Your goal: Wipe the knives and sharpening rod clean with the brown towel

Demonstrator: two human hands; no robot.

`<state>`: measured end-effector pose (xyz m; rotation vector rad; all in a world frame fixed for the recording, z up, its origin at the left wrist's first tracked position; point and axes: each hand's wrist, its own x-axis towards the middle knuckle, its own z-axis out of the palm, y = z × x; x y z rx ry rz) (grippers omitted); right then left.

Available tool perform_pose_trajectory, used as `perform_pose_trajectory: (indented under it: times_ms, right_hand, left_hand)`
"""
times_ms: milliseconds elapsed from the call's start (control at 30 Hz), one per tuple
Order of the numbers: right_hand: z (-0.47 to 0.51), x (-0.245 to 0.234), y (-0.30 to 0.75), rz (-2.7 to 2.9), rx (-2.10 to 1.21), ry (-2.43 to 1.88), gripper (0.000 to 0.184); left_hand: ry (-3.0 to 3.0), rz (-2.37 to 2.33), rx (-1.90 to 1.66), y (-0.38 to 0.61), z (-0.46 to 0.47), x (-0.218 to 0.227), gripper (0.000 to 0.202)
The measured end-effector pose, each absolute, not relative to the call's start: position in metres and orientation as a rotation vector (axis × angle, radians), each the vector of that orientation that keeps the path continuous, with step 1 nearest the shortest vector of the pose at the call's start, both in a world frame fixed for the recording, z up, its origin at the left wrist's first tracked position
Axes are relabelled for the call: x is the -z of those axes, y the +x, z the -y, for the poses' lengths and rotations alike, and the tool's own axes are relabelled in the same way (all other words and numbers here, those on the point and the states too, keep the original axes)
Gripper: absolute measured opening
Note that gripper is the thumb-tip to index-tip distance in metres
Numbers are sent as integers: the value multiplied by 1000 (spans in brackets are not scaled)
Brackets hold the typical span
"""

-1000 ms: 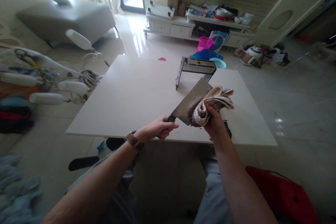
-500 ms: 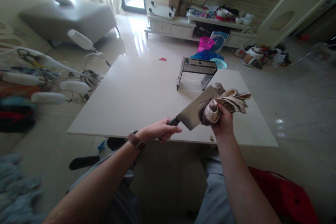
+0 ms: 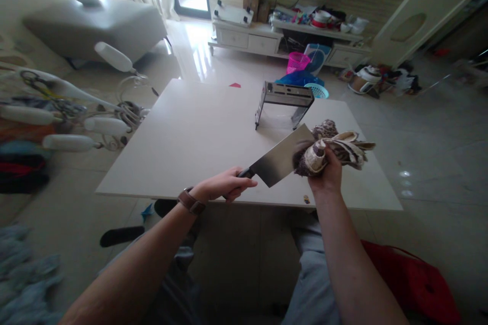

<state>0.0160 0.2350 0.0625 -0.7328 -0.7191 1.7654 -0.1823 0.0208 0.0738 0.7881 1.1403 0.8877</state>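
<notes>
My left hand (image 3: 224,186) is closed round the dark handle of a broad steel cleaver (image 3: 282,157), held above the near edge of the white table (image 3: 198,137). Its blade points up and to the right. My right hand (image 3: 326,175) grips a bunched brown and cream patterned cloth (image 3: 331,147), pressed against the far end of the blade. A brown watch strap sits on my left wrist.
A metal knife rack (image 3: 285,99) stands on the table behind the blade. A small dark speck (image 3: 306,198) lies near the front edge. White-tipped chair frames (image 3: 76,111) are at the left, a red bag (image 3: 415,284) at the lower right, and clutter on the floor beyond.
My right hand has slid the cloth along the blade, from near the handle end out to the tip at the right. The cleaver stayed almost in place in my left hand.
</notes>
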Motion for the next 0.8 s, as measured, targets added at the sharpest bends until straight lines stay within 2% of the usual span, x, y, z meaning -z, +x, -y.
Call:
perform_pose_trajectory:
  times_ms: [100,433,800]
  right_hand:
    - [-223,-69,9,705,-1842,-740,11]
    - [-180,-71,-8,861,-2068,-800,28]
    - [-175,-64,-13,929,-1897,-843,35]
  left_hand:
    - [723,-1127,-943,-180,-20,-74,45]
    - [575,-1086,-1095,-165,-28,-72,42]
    - [590,-1077,-1022,-163,-25,-81,40]
